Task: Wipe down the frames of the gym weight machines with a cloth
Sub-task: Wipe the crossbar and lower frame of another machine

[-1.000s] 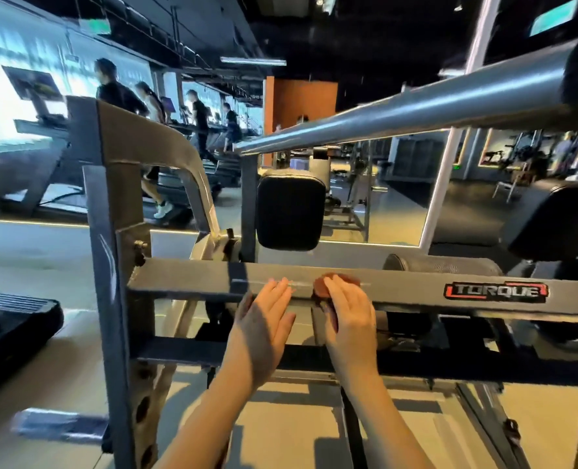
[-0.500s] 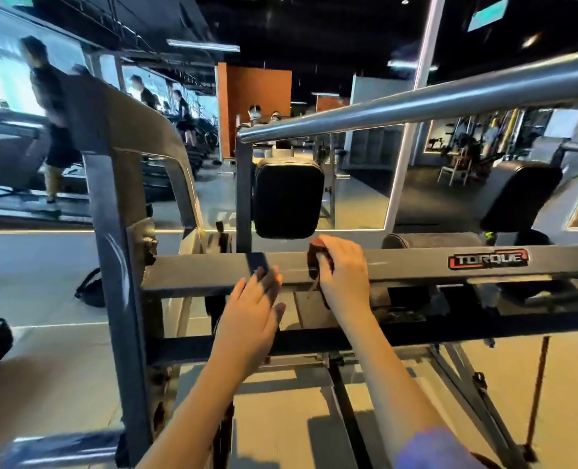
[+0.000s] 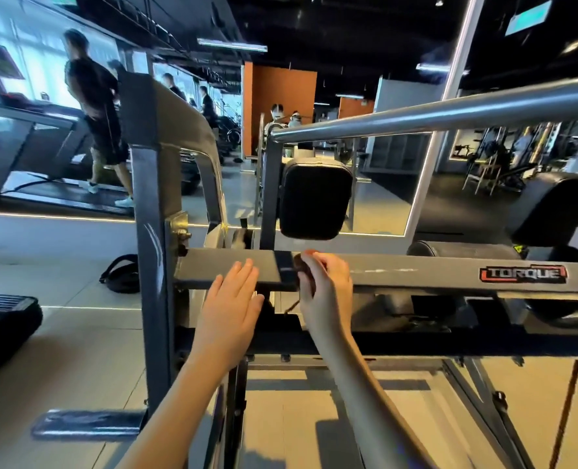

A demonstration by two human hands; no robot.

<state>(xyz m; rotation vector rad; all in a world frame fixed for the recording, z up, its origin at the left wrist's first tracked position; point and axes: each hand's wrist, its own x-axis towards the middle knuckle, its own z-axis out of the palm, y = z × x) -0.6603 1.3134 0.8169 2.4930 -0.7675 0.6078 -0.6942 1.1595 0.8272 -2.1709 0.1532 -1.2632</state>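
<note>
Sliding left along the horizontal frame beam [image 3: 399, 270] since half a second ago, the right hand [image 3: 328, 289] now has its cloth [image 3: 304, 269] right against the dark band [image 3: 284, 265] that wraps the beam, further from the red TORQUE label [image 3: 523, 274] than before. The left hand [image 3: 230, 302] has shifted left too; its fingertips now sit left of the band instead of on it.

The right hand's fingers are curled around the cloth, a small dark reddish-brown wad pressed to the beam's front face, with a thin strand dangling below the beam's lower edge. The left hand holds nothing: its fingers are straight and close together, tips touching the beam's front face, palm below the beam.

At its left end the beam meets a grey upright post [image 3: 150, 265]. Behind it a black pad [image 3: 314, 198] hangs from a vertical bar, and a chrome bar [image 3: 450, 118] slants across above. A black bag [image 3: 121, 274] lies on the floor left of the post. Further back, a person [image 3: 94, 113] walks on a treadmill.
</note>
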